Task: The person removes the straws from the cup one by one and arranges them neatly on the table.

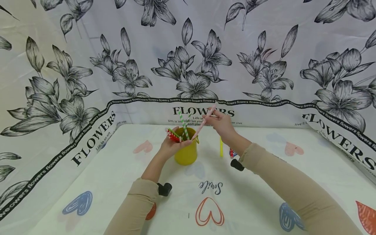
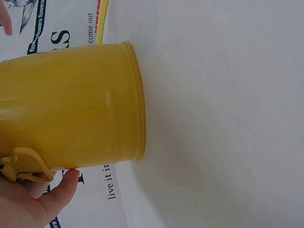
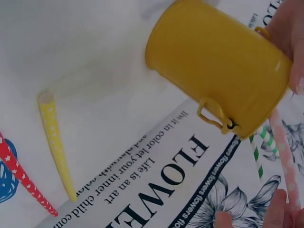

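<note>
A yellow bucket (image 1: 186, 155) with small loop handles stands upright on the table. My left hand (image 1: 171, 147) grips its near left side close to the rim, the thumb lying along the front; the left wrist view shows its fingers (image 2: 66, 187) beside a handle. My right hand (image 1: 223, 125) pinches the upper part of a pink straw with pale dots (image 1: 204, 122). It slants down to the left, its lower end right at the bucket's rim. Green-and-white striped straws (image 1: 184, 125) stand up inside the bucket. Several red straws (image 1: 173, 135) show at the rim over my left hand.
Right of the bucket lie a yellow dotted straw (image 3: 57, 147) and a red straw with white stars (image 3: 26, 178). The table's white cloth (image 1: 249, 202) carries printed hearts and lettering. Behind it rises a flower-printed curtain (image 1: 141, 86).
</note>
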{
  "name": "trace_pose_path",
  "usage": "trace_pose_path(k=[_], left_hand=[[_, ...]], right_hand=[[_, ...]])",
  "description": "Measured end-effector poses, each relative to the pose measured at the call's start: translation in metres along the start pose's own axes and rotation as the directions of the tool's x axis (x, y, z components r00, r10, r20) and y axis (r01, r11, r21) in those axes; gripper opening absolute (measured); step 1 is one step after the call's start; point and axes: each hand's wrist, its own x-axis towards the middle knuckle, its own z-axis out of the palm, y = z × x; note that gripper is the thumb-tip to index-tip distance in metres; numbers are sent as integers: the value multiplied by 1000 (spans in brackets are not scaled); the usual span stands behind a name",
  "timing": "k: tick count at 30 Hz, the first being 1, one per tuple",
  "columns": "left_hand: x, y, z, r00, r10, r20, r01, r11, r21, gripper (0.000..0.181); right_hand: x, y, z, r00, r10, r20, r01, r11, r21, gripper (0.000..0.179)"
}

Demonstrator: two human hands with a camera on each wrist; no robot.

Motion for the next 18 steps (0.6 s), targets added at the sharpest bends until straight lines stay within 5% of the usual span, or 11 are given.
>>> trace_pose_path(k=[13,18], left_hand=[[-2,0,-1,999,34,12,-34,999,-20,87],[-2,-1,-1,999,29,22,-28,999,-42,88]], right_hand=[[-5,-33,-44,979,-179,-101,193,971,144,60],[-6,-30,-59,952,-252,-171,266,962,59,29]])
